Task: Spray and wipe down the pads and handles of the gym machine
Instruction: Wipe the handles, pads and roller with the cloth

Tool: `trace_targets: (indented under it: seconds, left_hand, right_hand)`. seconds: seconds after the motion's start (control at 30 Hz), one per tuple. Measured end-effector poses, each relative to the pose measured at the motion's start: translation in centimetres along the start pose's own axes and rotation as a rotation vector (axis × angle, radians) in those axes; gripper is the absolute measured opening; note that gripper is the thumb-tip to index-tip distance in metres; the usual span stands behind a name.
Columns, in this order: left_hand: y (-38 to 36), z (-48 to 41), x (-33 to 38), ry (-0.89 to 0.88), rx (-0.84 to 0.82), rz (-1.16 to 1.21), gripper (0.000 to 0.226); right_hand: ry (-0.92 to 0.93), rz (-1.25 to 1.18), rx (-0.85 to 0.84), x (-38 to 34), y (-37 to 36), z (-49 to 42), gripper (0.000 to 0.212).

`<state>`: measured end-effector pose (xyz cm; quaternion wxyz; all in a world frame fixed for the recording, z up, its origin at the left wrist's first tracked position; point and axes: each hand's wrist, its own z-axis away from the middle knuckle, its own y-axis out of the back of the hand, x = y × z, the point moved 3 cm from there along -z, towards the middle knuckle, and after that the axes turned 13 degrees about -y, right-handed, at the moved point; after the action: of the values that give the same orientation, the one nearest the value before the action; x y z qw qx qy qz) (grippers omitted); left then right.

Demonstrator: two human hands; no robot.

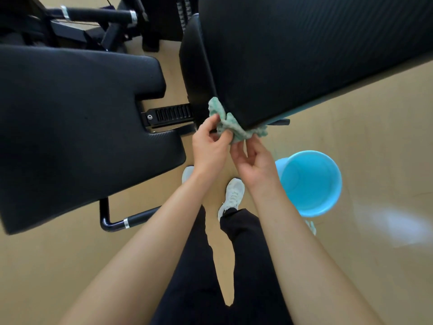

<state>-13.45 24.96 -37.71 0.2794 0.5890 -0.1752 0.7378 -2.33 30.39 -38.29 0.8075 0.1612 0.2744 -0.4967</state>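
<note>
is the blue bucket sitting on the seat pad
No, the blue bucket stands on the floor right of the person's feet, apart from the seat pad.

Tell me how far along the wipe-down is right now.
Nothing shows as finished; no pad looks visibly wet or streaked. In hand: both the left hand and right hand press a green cloth around the lower corner of the back pad. Apparently left: the seat pad and the handles. No spray bottle shows, only a blue bucket.
</note>
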Motion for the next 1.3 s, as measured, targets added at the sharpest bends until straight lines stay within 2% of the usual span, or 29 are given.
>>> trace_targets:
  seconds: [0.03,0.07,0.13,0.2,0.33,0.43,0.57,0.67,0.83,0.93,1.03,1.17,1.23,1.3]
  left_hand:
    - [-0.1,0.4,0.7,0.001,0.023,0.035,0.031]
    - [-0.3,0.7,1.4,-0.011,0.035,0.047,0.03]
    - [-0.7,1.0,2.9,-0.037,0.022,0.04,0.028]
    - [-1.5,1.2,4.8,-0.066,-0.015,0.021,0.03]
    - [-3.8,1.5,9.5,-0.178,-0.093,-0.011,0.031]
    - [-5.0,1.4,12.4,-0.246,-0.137,-0.039,0.032]
    - [-6.7,1.9,16.5,-0.321,-0.186,-0.038,0.027]
    - [-8.0,2.1,19.3,-0.382,-0.217,-0.028,0.024]
    - [-10.0,1.8,23.8,-0.502,-0.248,0.058,0.024]
    - [-10.3,0.8,24.1,-0.549,-0.237,0.053,0.02]
    - [-9.3,-0.2,21.5,-0.509,-0.207,0.003,0.014]
    - [-6.8,-1.6,16.9,-0.358,-0.142,-0.061,0.021]
    - [-5.2,-2.5,14.3,-0.262,-0.123,-0.088,0.016]
    - [-3.6,-3.7,11.8,-0.191,-0.113,-0.121,0.013]
  right_hand:
    - [0.024,-0.09,0.068,0.0,0.3,0.2,0.051]
    - [-0.094,-0.341,0.054,-0.8,0.0,1.3,0.039]
    - [-0.243,-0.832,-0.051,-1.9,0.1,2.2,0.023]
    - [-0.242,-1.026,-0.151,-3.5,-0.2,3.5,0.019]
    - [-0.108,-0.925,-0.163,-7.0,1.4,6.4,0.027]
    - [-0.009,-0.903,-0.09,-9.4,2.6,8.2,0.033]
    - [0.07,-0.954,0.034,-12.5,3.9,10.9,0.037]
    - [0.194,-0.93,0.213,-15.2,5.0,13.0,0.025]
    - [0.579,-0.389,0.729,-18.5,6.2,16.4,0.025]
    - [0.833,-0.098,0.865,-18.7,5.8,17.2,0.036]
    - [1.004,0.261,0.939,-17.2,4.7,16.6,0.047]
    - [1.024,0.72,0.953,-15.3,2.3,13.9,0.038]
    - [0.954,0.949,1.03,-14.6,0.9,12.1,0.033]
    - [0.84,1.17,1.061,-14.0,-1.0,10.7,0.036]
